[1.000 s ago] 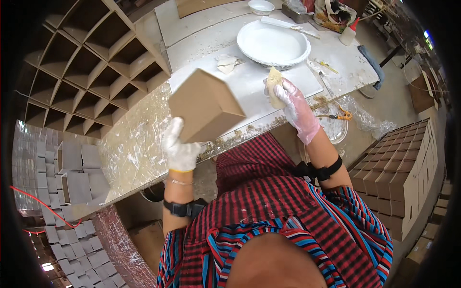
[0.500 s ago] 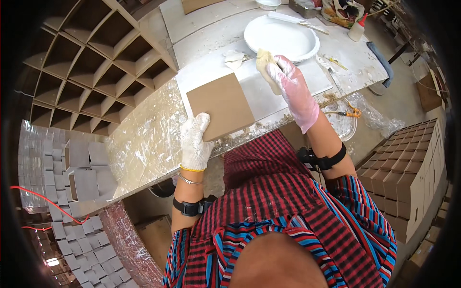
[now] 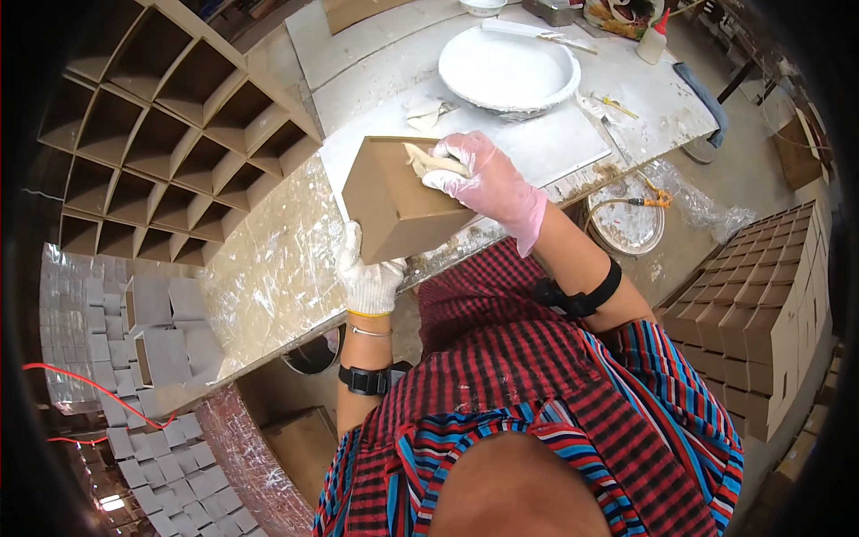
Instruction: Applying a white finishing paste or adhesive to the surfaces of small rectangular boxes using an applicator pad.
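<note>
A plain brown fibreboard box (image 3: 383,197) is tipped up at the table's near edge, two of its side faces showing. Its lower left corner rests in my left hand (image 3: 369,276), which wears a white knitted glove; the fingers close round it and are partly hidden beneath. On my right hand (image 3: 497,183) is a thin pinkish see-through glove. It grips a bunched cream cloth (image 3: 433,162) and holds it against the box's upper right part. Just beyond stands a wide white basin (image 3: 514,107) of white liquid.
A flat stick (image 3: 537,34) lies across the basin's rim. A white-smeared board (image 3: 573,143) covers part of the table (image 3: 259,277). At left stands a brown grid of compartments (image 3: 165,134); stacked boxes (image 3: 743,313) rise at right. A red-capped bottle (image 3: 653,43) stands far right.
The box, flat on the board before, is now tilted up, with my left hand under its corner. My right hand has come down and left, bringing the cloth from near the basin onto the box.
</note>
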Available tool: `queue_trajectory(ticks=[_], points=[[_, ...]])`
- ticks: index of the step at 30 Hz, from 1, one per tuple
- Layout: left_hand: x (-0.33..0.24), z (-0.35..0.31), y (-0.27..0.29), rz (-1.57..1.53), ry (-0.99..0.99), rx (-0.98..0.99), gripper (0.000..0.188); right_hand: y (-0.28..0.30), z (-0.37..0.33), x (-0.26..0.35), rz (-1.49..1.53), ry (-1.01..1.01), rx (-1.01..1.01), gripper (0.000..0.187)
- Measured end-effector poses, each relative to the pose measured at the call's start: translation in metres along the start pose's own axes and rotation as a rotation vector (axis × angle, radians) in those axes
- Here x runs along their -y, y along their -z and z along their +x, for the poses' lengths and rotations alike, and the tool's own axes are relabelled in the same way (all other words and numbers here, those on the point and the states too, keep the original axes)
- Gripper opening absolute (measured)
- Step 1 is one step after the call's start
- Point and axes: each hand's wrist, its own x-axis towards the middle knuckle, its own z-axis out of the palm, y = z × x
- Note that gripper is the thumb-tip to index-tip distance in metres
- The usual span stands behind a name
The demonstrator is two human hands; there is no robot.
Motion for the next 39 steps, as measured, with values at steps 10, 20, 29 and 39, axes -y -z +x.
queue_trajectory(ticks=[10, 20, 29, 39], points=[[-0.017, -0.004, 0.019, 0.147, -0.045, -0.049, 0.038, 0.004, 0.018, 0.017, 0.471, 0.085, 0.036, 0.027], [-0.014, -0.01, -0.018, 0.356, -0.102, 0.049, 0.045, 0.002, 0.025, -0.019, 0.357, 0.051, 0.284, 0.046], [-0.015, -0.008, -0.015, 0.399, -0.108, 0.004, 0.047, 0.01, 0.024, 0.003, -0.207, 0.26, 0.248, 0.032], [-0.013, -0.009, -0.026, 0.415, -0.122, 0.009, 0.052, 0.124, 0.115, -0.066, -0.854, -0.199, 0.357, 0.026]])
